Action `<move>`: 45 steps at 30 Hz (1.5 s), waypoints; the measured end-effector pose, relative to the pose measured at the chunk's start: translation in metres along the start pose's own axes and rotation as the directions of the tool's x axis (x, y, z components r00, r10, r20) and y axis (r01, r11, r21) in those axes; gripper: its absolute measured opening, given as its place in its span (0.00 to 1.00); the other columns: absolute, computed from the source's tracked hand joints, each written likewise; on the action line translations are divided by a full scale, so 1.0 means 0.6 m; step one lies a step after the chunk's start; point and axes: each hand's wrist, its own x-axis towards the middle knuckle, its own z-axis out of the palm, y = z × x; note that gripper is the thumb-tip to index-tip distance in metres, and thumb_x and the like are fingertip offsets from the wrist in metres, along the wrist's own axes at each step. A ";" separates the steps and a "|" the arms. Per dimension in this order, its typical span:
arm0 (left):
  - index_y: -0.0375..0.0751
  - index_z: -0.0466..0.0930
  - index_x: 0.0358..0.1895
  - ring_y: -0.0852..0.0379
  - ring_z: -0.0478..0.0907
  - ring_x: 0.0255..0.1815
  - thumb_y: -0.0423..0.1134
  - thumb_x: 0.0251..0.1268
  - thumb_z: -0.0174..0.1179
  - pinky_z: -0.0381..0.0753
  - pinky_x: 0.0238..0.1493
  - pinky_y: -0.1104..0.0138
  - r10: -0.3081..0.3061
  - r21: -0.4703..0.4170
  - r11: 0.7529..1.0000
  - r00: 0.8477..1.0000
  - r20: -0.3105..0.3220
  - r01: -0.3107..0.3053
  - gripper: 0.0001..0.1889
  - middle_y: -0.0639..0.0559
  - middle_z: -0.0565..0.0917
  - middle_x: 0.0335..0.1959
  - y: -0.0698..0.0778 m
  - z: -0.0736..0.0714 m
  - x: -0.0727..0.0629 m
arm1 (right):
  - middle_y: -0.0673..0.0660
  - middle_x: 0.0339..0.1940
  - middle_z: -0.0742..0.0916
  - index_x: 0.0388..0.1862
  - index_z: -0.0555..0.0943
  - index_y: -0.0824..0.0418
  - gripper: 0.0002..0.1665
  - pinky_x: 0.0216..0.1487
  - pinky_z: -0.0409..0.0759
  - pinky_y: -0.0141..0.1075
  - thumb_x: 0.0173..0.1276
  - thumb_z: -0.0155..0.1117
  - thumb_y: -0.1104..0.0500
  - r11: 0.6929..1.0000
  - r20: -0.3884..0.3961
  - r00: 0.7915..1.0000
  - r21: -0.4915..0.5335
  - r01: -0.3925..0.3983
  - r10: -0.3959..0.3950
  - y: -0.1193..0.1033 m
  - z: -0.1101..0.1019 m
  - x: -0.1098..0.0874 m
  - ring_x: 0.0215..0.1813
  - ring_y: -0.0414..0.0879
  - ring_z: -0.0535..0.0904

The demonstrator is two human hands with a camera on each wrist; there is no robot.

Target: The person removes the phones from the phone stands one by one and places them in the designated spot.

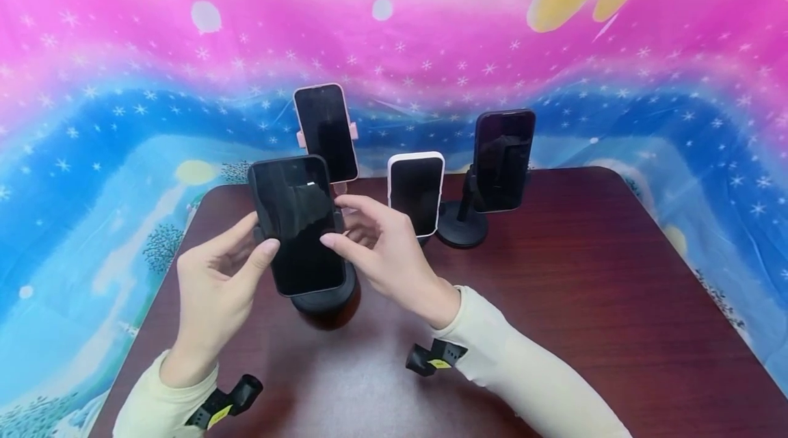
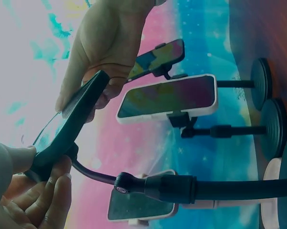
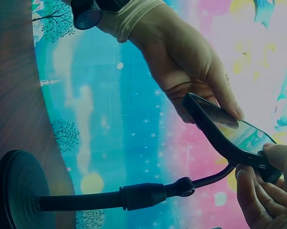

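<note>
A black phone (image 1: pixel 301 226) stands tilted back in a black phone stand with a round base (image 1: pixel 329 298). My left hand (image 1: pixel 215 287) pinches its left edge, thumb on the front and fingers behind. At the opposite edge my right hand (image 1: pixel 394 256) holds it the same way, thumb on the screen side. From the right wrist view, the stand's jointed stem (image 3: pixel 146 195) runs from its base to the back of the phone (image 3: pixel 220 136). Fingers behind the phone are partly hidden in the head view.
A phone in a pink holder (image 1: pixel 326 133) stands behind. To the right are a white-framed phone (image 1: pixel 416 195) and a dark phone (image 1: pixel 505 161) on a black stand (image 1: pixel 462 226). All are on a dark red wooden table (image 1: pixel 585 301) before a patterned cloth (image 1: pixel 431 68).
</note>
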 end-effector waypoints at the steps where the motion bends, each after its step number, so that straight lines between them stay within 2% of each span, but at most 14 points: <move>1: 0.34 0.82 0.60 0.68 0.87 0.49 0.19 0.60 0.64 0.83 0.50 0.79 0.001 0.000 1.000 1.000 0.000 -0.001 0.23 0.65 0.89 0.49 0.001 0.002 -0.001 | 0.59 0.41 0.91 0.62 0.79 0.62 0.28 0.41 0.87 0.33 0.64 0.74 0.63 1.000 -0.002 1.000 0.002 -0.004 0.004 0.001 -0.002 -0.003 0.35 0.41 0.85; 12: 0.36 0.84 0.59 0.69 0.88 0.46 0.18 0.58 0.66 0.85 0.47 0.79 -0.005 0.004 1.000 1.000 0.013 0.005 0.24 0.66 0.88 0.48 0.012 0.028 -0.016 | 0.61 0.41 0.91 0.65 0.78 0.63 0.31 0.40 0.87 0.34 0.62 0.74 0.67 0.999 -0.042 0.999 0.051 0.014 -0.012 0.000 -0.023 -0.036 0.36 0.43 0.86; 16: 0.36 0.84 0.59 0.67 0.88 0.49 0.19 0.59 0.66 0.85 0.48 0.78 -0.013 -0.023 1.000 1.000 0.015 0.014 0.24 0.65 0.88 0.49 0.013 0.041 -0.020 | 0.63 0.39 0.91 0.64 0.78 0.67 0.30 0.39 0.87 0.33 0.61 0.74 0.68 0.998 -0.067 0.998 0.055 0.011 -0.008 0.005 -0.029 -0.047 0.34 0.43 0.85; 22: 0.35 0.84 0.58 0.68 0.88 0.46 0.19 0.59 0.66 0.86 0.46 0.77 -0.034 -0.073 0.997 0.999 0.013 0.035 0.22 0.65 0.89 0.46 0.015 0.059 -0.027 | 0.64 0.37 0.91 0.62 0.78 0.68 0.29 0.36 0.87 0.33 0.61 0.74 0.69 0.999 -0.085 0.996 0.041 -0.001 0.005 0.012 -0.041 -0.059 0.31 0.41 0.83; 28: 0.37 0.84 0.59 0.67 0.88 0.45 0.22 0.60 0.67 0.87 0.45 0.75 -0.065 -0.104 0.992 0.997 0.048 0.070 0.22 0.66 0.89 0.46 0.016 0.077 -0.031 | 0.64 0.36 0.90 0.61 0.79 0.68 0.29 0.33 0.85 0.31 0.60 0.73 0.71 1.000 -0.105 0.994 0.027 -0.010 0.013 0.017 -0.060 -0.069 0.30 0.39 0.82; 30: 0.36 0.83 0.60 0.67 0.88 0.46 0.22 0.60 0.67 0.87 0.45 0.74 -0.077 -0.123 0.989 0.995 0.062 0.084 0.23 0.63 0.89 0.47 0.016 0.083 -0.032 | 0.65 0.36 0.90 0.61 0.79 0.68 0.29 0.33 0.84 0.30 0.60 0.73 0.72 1.000 -0.111 0.994 0.023 -0.007 0.010 0.018 -0.066 -0.073 0.30 0.38 0.82; 37: 0.32 0.83 0.59 0.69 0.88 0.44 0.22 0.58 0.69 0.88 0.44 0.73 -0.099 -0.143 0.983 0.990 0.105 0.114 0.23 0.37 0.89 0.46 0.015 0.107 -0.033 | 0.66 0.34 0.90 0.60 0.80 0.70 0.29 0.31 0.83 0.28 0.58 0.72 0.76 1.000 -0.145 0.989 0.000 0.028 -0.027 0.030 -0.090 -0.085 0.29 0.35 0.83; 43: 0.33 0.83 0.59 0.70 0.87 0.42 0.25 0.59 0.70 0.88 0.43 0.74 -0.124 -0.124 0.982 0.980 0.153 0.143 0.22 0.37 0.89 0.47 0.015 0.124 -0.030 | 0.66 0.32 0.90 0.60 0.80 0.69 0.29 0.31 0.83 0.26 0.57 0.72 0.77 0.999 -0.174 0.983 -0.027 0.047 -0.051 0.039 -0.106 -0.094 0.29 0.34 0.84; 45: 0.34 0.83 0.59 0.70 0.87 0.42 0.26 0.59 0.70 0.88 0.43 0.74 -0.131 -0.127 0.980 0.977 0.168 0.153 0.23 0.38 0.89 0.48 0.015 0.129 -0.030 | 0.61 0.31 0.91 0.59 0.80 0.70 0.29 0.30 0.83 0.26 0.57 0.72 0.78 0.998 -0.184 0.981 -0.022 0.055 -0.058 0.041 -0.110 -0.096 0.29 0.33 0.84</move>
